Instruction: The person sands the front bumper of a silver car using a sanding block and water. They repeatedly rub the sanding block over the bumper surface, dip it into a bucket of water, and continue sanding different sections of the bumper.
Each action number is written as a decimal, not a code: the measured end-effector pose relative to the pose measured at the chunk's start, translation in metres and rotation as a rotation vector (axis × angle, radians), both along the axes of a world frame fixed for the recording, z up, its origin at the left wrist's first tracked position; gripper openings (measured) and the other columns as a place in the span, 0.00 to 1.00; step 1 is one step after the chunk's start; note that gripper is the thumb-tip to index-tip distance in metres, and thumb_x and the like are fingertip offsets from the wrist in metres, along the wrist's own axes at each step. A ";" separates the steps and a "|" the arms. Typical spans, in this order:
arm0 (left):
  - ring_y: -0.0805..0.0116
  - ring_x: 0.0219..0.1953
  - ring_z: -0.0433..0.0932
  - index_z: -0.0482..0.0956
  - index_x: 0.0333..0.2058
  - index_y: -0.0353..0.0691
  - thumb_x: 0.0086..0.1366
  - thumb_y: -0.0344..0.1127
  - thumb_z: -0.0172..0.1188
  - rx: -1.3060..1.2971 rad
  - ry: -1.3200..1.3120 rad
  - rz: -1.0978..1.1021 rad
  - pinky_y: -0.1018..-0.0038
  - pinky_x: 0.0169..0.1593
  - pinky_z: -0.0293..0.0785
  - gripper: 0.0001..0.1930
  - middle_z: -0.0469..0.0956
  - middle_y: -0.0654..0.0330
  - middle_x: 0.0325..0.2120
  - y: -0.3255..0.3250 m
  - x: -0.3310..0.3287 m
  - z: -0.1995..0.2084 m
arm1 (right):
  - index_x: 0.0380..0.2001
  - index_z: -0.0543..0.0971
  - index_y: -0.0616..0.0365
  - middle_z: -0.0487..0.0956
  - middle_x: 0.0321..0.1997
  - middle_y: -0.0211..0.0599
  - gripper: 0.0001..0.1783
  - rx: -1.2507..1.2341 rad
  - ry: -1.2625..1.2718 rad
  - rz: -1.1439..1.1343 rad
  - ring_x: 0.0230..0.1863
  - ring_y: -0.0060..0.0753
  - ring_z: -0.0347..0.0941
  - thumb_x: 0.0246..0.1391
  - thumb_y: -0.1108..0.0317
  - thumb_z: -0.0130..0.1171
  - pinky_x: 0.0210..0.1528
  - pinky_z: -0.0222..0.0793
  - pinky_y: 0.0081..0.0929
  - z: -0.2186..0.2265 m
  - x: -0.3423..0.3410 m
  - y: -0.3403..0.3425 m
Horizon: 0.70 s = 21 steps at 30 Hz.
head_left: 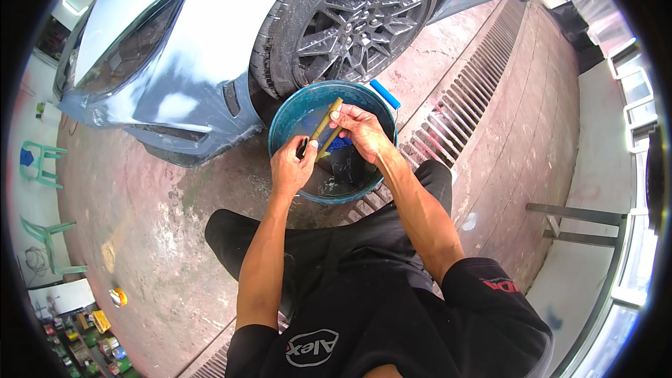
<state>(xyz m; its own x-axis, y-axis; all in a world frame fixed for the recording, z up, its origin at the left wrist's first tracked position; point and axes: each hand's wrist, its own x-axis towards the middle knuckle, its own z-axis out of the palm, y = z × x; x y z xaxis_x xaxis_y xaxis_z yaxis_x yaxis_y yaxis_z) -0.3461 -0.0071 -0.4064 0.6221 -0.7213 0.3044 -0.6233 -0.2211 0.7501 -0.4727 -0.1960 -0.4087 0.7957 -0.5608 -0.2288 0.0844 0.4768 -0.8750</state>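
Both my hands are over a teal bucket (277, 115) that stands against a car's front wheel. Between them is a folded olive-yellow sheet (326, 118), which looks like sandpaper, with two narrow edges showing. My left hand (290, 166) grips its lower end, and a small black piece (302, 148) shows by those fingers. My right hand (365, 133) pinches the sheet higher up, thumb and fingers together. In the bucket below are dark water (344, 173) and a blue thing (341, 144), partly covered by my hands.
Ahead is the grey-blue car (210, 35) with its dark wheel (364, 24). A blue bar (386, 94) lies beside the bucket's far right rim. A floor grate (465, 91) runs along the right. Green chairs (43, 164) stand at the left, near a cluttered shelf (87, 343).
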 end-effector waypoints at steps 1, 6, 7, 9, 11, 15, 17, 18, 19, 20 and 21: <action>0.43 0.35 0.88 0.85 0.40 0.37 0.76 0.43 0.69 -0.010 0.013 -0.017 0.55 0.41 0.82 0.13 0.87 0.49 0.33 -0.001 0.000 -0.001 | 0.57 0.86 0.50 0.89 0.52 0.25 0.15 -0.009 0.019 0.001 0.47 0.19 0.82 0.71 0.63 0.75 0.48 0.73 0.24 -0.005 -0.001 -0.004; 0.39 0.30 0.86 0.85 0.37 0.36 0.79 0.44 0.65 -0.023 0.071 -0.072 0.53 0.36 0.79 0.16 0.85 0.46 0.26 0.003 0.011 -0.013 | 0.59 0.86 0.52 0.90 0.50 0.25 0.19 0.045 0.032 0.031 0.47 0.21 0.85 0.69 0.63 0.77 0.47 0.74 0.24 -0.008 0.006 -0.006; 0.45 0.29 0.87 0.85 0.37 0.35 0.81 0.46 0.63 -0.002 0.072 -0.078 0.56 0.35 0.79 0.18 0.85 0.48 0.25 0.003 0.012 -0.015 | 0.60 0.86 0.53 0.91 0.50 0.26 0.21 0.069 0.008 0.034 0.48 0.22 0.85 0.68 0.63 0.78 0.47 0.74 0.24 -0.010 0.007 -0.006; 0.58 0.26 0.88 0.86 0.39 0.33 0.83 0.49 0.61 0.045 0.068 -0.083 0.61 0.34 0.79 0.22 0.85 0.53 0.23 0.006 0.017 -0.018 | 0.62 0.85 0.55 0.91 0.51 0.28 0.22 0.157 -0.064 0.091 0.49 0.24 0.86 0.69 0.64 0.77 0.49 0.76 0.24 0.001 0.009 0.002; 0.60 0.26 0.87 0.86 0.39 0.33 0.83 0.50 0.61 0.045 0.105 -0.068 0.62 0.34 0.79 0.22 0.85 0.54 0.22 0.006 0.018 -0.021 | 0.63 0.84 0.56 0.90 0.52 0.29 0.22 0.177 -0.086 0.116 0.50 0.24 0.87 0.70 0.65 0.76 0.50 0.79 0.24 0.003 0.011 0.005; 0.58 0.25 0.87 0.86 0.37 0.34 0.83 0.50 0.61 -0.002 0.128 -0.063 0.62 0.34 0.79 0.22 0.84 0.54 0.22 0.003 0.017 -0.025 | 0.62 0.85 0.58 0.90 0.53 0.30 0.19 0.095 -0.007 0.083 0.49 0.23 0.86 0.72 0.66 0.73 0.50 0.82 0.23 -0.004 0.014 0.006; 0.55 0.26 0.87 0.86 0.38 0.34 0.82 0.48 0.62 0.061 0.105 -0.048 0.60 0.35 0.79 0.21 0.84 0.53 0.23 0.004 0.019 -0.024 | 0.58 0.86 0.58 0.90 0.52 0.30 0.17 0.067 0.027 0.062 0.47 0.23 0.86 0.71 0.66 0.74 0.48 0.82 0.23 -0.005 0.016 0.007; 0.53 0.26 0.87 0.85 0.38 0.34 0.82 0.47 0.62 0.093 0.094 -0.042 0.59 0.36 0.80 0.20 0.85 0.53 0.23 0.004 0.019 -0.023 | 0.56 0.87 0.58 0.90 0.51 0.30 0.15 0.055 0.037 0.054 0.46 0.23 0.86 0.71 0.67 0.74 0.48 0.82 0.23 -0.006 0.016 0.006; 0.52 0.28 0.87 0.85 0.39 0.34 0.81 0.47 0.63 0.069 0.071 -0.013 0.59 0.37 0.80 0.19 0.85 0.52 0.25 0.004 0.018 -0.022 | 0.54 0.87 0.58 0.90 0.50 0.30 0.13 0.043 0.046 0.045 0.45 0.22 0.86 0.71 0.67 0.74 0.47 0.82 0.23 -0.007 0.017 0.006; 0.50 0.29 0.88 0.85 0.41 0.35 0.81 0.46 0.64 0.045 0.050 0.014 0.58 0.39 0.81 0.17 0.86 0.52 0.26 0.002 0.014 -0.019 | 0.53 0.86 0.58 0.90 0.50 0.31 0.12 0.030 0.049 0.021 0.45 0.23 0.86 0.70 0.68 0.75 0.47 0.82 0.24 -0.010 0.016 0.005; 0.48 0.31 0.88 0.84 0.42 0.35 0.80 0.45 0.65 0.021 0.029 0.040 0.57 0.40 0.81 0.16 0.86 0.51 0.28 0.000 0.009 -0.015 | 0.52 0.86 0.58 0.89 0.50 0.31 0.12 0.017 0.052 -0.005 0.44 0.23 0.86 0.69 0.69 0.75 0.46 0.82 0.24 -0.014 0.016 0.004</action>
